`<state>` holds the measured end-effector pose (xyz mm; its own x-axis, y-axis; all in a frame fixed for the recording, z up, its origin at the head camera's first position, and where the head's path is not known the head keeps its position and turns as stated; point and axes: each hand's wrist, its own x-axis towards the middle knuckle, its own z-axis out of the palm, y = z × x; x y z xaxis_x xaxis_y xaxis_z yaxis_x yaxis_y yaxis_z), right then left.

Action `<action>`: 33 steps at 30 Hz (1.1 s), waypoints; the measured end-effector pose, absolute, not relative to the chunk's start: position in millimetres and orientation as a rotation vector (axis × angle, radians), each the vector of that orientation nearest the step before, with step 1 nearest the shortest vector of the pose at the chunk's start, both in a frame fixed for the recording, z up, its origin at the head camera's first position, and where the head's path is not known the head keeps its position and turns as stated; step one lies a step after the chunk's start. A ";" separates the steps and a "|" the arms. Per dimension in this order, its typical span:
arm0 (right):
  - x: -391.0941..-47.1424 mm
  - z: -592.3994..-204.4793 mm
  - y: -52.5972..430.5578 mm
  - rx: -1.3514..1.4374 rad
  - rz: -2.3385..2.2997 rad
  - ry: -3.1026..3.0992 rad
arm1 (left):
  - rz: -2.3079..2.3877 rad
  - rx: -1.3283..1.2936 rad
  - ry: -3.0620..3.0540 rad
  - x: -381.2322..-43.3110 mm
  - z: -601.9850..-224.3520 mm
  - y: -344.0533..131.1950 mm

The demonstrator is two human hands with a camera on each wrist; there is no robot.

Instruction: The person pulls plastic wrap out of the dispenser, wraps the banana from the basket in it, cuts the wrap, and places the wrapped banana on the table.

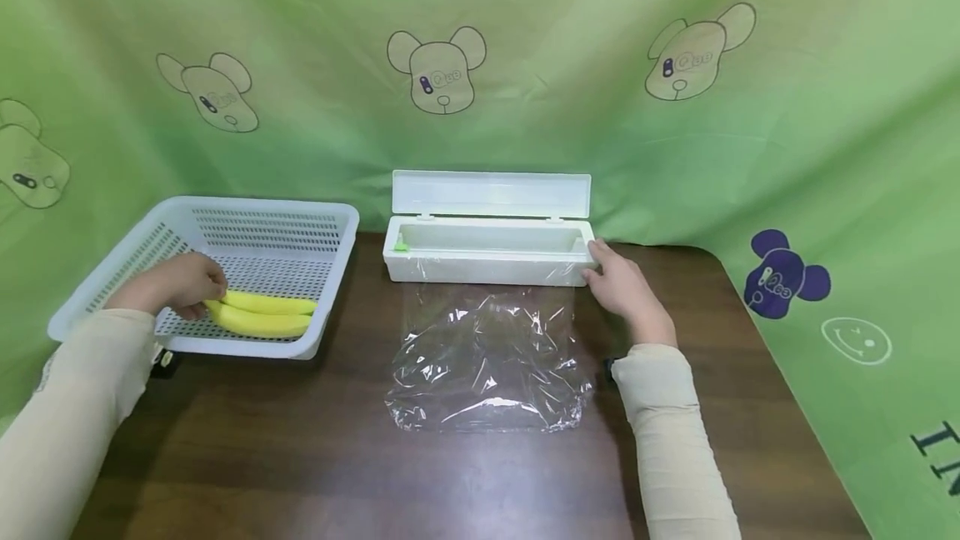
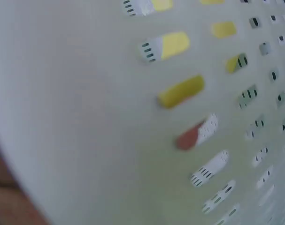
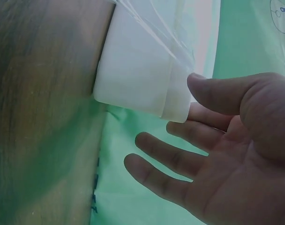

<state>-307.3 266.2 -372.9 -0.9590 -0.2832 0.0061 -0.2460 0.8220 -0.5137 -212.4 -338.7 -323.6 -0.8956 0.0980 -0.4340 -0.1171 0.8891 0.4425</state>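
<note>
My left hand [image 1: 183,282] reaches into the light plastic basket [image 1: 347,273], its curled fingers at the near ends of two yellow bananas [image 1: 262,322] and gripping them there. Only slivers of yellow show through the slots of the basket wall [image 2: 86,93] in the left wrist view. At the right end of a white cling film box [image 1: 487,267] is my right hand [image 1: 626,286]. Its thumb and index finger touch the box corner, while the other fingers stretch out loosely. A sheet of clear cling film [image 1: 487,365] hangs out over the box front onto the table.
The box lid [image 1: 491,194] stands raised at the back, and a small green piece [image 1: 401,243] sits inside at the left. Brown wooden tabletop [image 1: 337,457] lies under everything. A green curtain [image 1: 540,132] with bear prints closes off the back and right side.
</note>
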 end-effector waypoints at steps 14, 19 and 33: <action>-308.7 -371.2 263.9 -0.390 -0.842 2.931 | 0.625 -0.008 2.816 -205.1 -321.7 -341.9; -307.2 -372.0 265.1 -0.397 -0.841 2.941 | 0.632 -0.051 2.873 -203.4 -314.7 -341.3; -304.9 -368.1 264.6 -0.393 -0.840 2.915 | 0.823 -0.114 2.992 -197.0 -282.4 -306.0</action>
<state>-304.9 264.6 -368.1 -0.9637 -0.2669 -0.0081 -0.2217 0.8167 -0.5328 -197.0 -306.0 -282.4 -0.9967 -0.0612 -0.0540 -0.0802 0.8568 0.5094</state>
